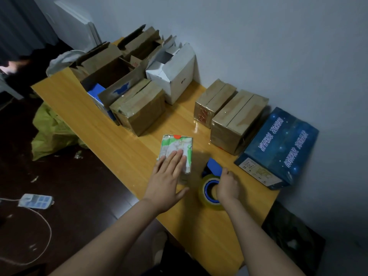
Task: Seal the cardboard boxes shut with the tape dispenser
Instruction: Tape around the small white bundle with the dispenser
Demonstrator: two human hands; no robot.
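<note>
Glossy yellow wood-grain table [111, 124] runs along a pale wall. Nearest, the right hand [228, 186] curls round the blue tape dispenser [206, 193], its clear roll resting on the tabletop, likely readied for a pull. Just beside it the left hand [169, 176] lies flat, fingers straight, on a small green-and-white carton [177, 146], apparently pinning it steady. Beyond sit squat brown cardboard boxes [237, 120] with shiny taped seams; farthest, open-flapped ones [111, 70] wait unsealed.

We count three taped brown boxes [139, 112] [214, 102] [237, 120] | one white box [173, 76] | one dark blue box [278, 148] | one small green-white box [177, 147] | one tape dispenser [207, 194] | two hands [167, 180] [228, 186] | open brown boxes [111, 74], upper left of the frame: number unclear
</note>
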